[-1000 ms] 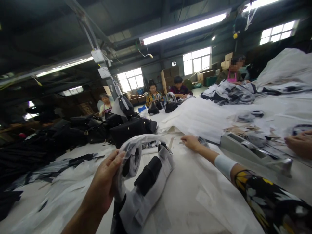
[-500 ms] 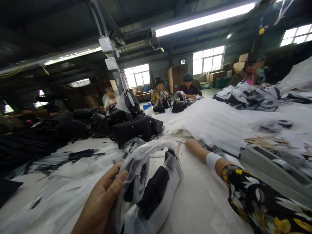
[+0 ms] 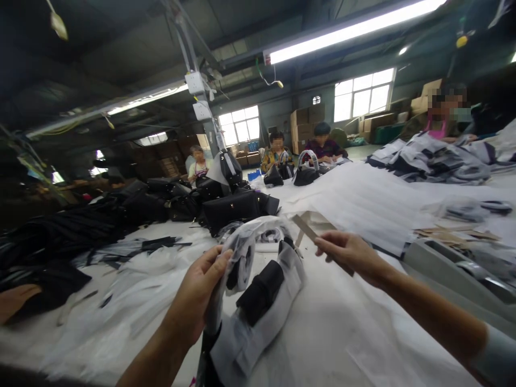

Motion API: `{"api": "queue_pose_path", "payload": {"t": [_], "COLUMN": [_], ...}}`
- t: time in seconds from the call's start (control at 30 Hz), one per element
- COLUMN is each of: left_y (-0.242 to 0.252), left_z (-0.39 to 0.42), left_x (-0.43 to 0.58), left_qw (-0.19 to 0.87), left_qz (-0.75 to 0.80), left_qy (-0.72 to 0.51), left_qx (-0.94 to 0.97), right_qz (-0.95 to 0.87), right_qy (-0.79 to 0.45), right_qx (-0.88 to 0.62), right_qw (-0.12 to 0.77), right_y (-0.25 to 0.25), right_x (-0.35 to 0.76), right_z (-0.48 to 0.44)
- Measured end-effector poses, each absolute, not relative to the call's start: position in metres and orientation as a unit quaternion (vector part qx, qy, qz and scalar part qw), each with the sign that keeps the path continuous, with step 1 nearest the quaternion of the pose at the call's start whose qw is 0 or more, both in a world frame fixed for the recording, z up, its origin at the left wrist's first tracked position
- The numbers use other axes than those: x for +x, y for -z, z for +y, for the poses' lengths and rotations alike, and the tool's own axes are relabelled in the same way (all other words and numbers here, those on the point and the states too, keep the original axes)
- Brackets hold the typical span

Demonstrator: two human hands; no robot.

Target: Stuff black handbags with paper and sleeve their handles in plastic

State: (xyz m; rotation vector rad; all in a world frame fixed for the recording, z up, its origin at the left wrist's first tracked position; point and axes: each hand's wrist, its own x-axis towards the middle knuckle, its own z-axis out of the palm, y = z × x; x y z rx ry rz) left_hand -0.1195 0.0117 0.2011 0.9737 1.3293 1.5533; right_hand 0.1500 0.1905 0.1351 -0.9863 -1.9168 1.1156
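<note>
My left hand [image 3: 201, 293] is closed, thumb and fingers pinching a bag handle [image 3: 258, 228] wrapped in clear plastic film. The handle arches up and over to the right. Beneath it, a black padded roll [image 3: 262, 293] lies against whitish wrapping, and the lower part runs out of view at the bottom. To the right, my right hand [image 3: 355, 257] grips a flat brown strip [image 3: 305, 228], likely card, between thumb and fingers. The strip's far end points up and left, just beyond the handle and apart from it.
Black handbags [image 3: 229, 209] are heaped at back left. White sheets [image 3: 355, 188] spread across the table, with a grey tape dispenser [image 3: 455, 279] and brown strips [image 3: 455, 235] at right. Several co-workers sit farther back. A tan shape [image 3: 20, 301] shows at the left edge.
My right hand has drawn back from the white sheets, where its fingers were hidden, and now shows the brown strip. My left hand keeps hold of the wrapped handle. The view has shifted left.
</note>
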Motion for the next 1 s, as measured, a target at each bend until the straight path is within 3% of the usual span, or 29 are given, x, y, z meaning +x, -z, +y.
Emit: {"api": "queue_pose_path", "payload": {"t": [0.1, 0.23, 0.53, 0.8, 1.0], "left_y": [-0.204, -0.210, -0.221, -0.226, -0.222], "left_z": [0.011, 0.006, -0.010, -0.015, -0.017], "left_x": [-0.118, -0.113, -0.099, -0.096, -0.094], "left_qw": [0.421, 0.413, 0.385, 0.353, 0.238], "left_qz": [0.528, 0.536, 0.545, 0.556, 0.573], "left_qy": [-0.607, -0.578, -0.499, -0.469, -0.447], "left_qx": [0.418, 0.456, 0.552, 0.589, 0.645], "right_qz": [-0.718, -0.705, -0.661, -0.449, -0.472], "right_qy": [-0.552, -0.600, -0.627, -0.835, -0.802], "right_qx": [-0.303, -0.273, -0.238, -0.139, -0.201], "right_qw": [0.296, 0.261, 0.335, 0.288, 0.306], "right_y": [-0.146, -0.152, -0.164, -0.179, -0.183], "right_x": [0.151, 0.136, 0.081, 0.076, 0.075], "right_z": [0.136, 0.098, 0.080, 0.068, 0.060]}}
